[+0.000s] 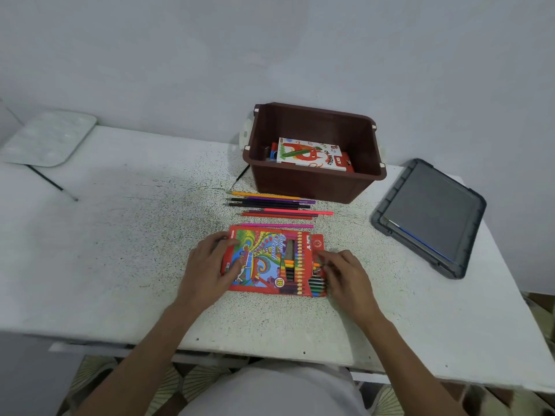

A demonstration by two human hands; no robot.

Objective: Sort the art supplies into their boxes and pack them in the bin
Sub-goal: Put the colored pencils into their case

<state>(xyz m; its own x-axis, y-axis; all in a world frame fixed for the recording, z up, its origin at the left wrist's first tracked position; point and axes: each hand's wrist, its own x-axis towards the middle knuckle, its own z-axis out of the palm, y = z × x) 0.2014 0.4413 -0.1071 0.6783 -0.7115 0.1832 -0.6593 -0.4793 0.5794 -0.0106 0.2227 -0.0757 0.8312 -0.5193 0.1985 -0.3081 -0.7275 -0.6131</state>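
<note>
Pencil box (pixel 264 259): one, red with a bright swirled cover, lies flat on the table (pixel 120 250) in front of the person, its open end to the right. A row of packed pencils (pixel 316 283) shows at that end and through the cover's window. The left hand (pixel 207 265) grips the box's closed left end, thumb on the far edge and fingers curled over the cover. The right hand (pixel 345 273) sits at the open end with bent fingers touching the pencil ends; whether it pinches one I cannot tell.

Just beyond the box lie about eight loose pencils (pixel 276 207), roughly parallel, among them orange, purple, black, pink and red. Behind them stands one brown bin (pixel 312 187), with a pastel box (pixel 309 154) lying on other small items inside. One grey lid (pixel 432 211) rests to the right, a thin blue stick (pixel 423 244) on it. At the far left corner a white palette (pixel 48 138) lies over a thin brush (pixel 51 183).
</note>
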